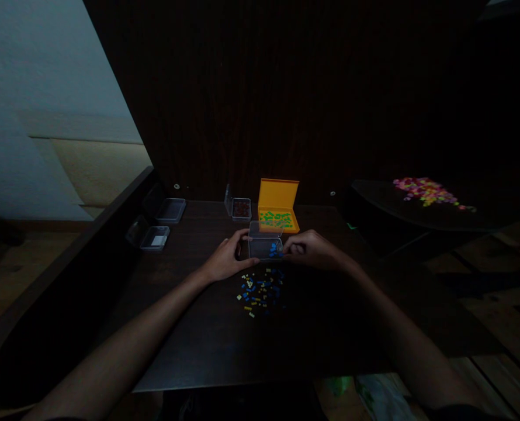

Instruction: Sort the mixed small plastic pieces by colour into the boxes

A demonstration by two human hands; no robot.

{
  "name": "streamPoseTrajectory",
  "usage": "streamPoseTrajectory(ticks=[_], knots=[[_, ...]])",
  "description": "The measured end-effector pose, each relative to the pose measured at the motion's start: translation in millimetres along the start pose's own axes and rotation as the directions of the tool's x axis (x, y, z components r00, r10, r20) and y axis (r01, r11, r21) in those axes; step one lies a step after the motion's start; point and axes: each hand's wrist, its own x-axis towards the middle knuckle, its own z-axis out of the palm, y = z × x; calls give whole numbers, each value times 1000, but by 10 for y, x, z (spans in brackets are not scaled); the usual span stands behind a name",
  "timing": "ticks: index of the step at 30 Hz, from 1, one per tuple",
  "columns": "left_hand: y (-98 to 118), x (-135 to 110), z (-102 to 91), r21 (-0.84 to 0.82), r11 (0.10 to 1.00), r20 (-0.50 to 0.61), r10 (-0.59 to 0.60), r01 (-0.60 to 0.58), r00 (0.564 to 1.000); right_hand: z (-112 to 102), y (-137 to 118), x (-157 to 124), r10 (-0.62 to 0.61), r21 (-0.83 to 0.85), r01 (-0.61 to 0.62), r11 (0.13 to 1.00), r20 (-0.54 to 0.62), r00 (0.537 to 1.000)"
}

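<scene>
A small clear plastic box [264, 242] with its lid up stands in the middle of the dark table [207, 345]; a few blue pieces lie inside. My left hand [227, 257] curls around the box's left side. My right hand [310, 250] is at the box's right side, fingers pinched together at its edge near the blue pieces. What they pinch is too small to make out. A scatter of small blue and yellow pieces [260, 292] lies on the table just in front of the box.
Behind the clear box stands an open orange box [278, 210] holding green pieces, and a clear box [241, 208] with red pieces. Two more clear boxes [155, 237] [170, 209] sit at the left. A dark round table [418, 210] at right carries a multicoloured pile [426, 192].
</scene>
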Motion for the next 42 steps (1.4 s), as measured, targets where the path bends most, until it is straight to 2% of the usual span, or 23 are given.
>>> streamPoseTrajectory(ticks=[4,8,15,21,27,30,38,42], knots=[[8,-1,-8,1,1000,4,-1,1,1000,74,-63,208,52,-152,-55,987,-25,998],[14,-1,-7,-3,1000,3,-3,3,1000,152,-86,390,80,-332,-88,939,-38,996],[20,-1,-7,-14,1000,-3,4,-4,1000,227,-81,513,86,-460,-110,881,-73,994],[18,-4,-12,-19,1000,6,10,-10,1000,136,-103,421,62,-392,-74,917,-43,997],[1,-3,0,-21,1000,-5,14,-14,1000,17,-87,75,-111,-164,128,978,107,988],[-4,-4,-3,-18,1000,-6,13,-13,1000,47,-76,-97,-169,-121,184,975,122,978],[6,-6,-15,-28,1000,3,1,-1,1000,233,-42,-248,-20,-248,28,968,33,999],[17,-7,-18,-37,999,2,-3,3,1000,288,-25,-241,-8,-214,13,977,25,1000]])
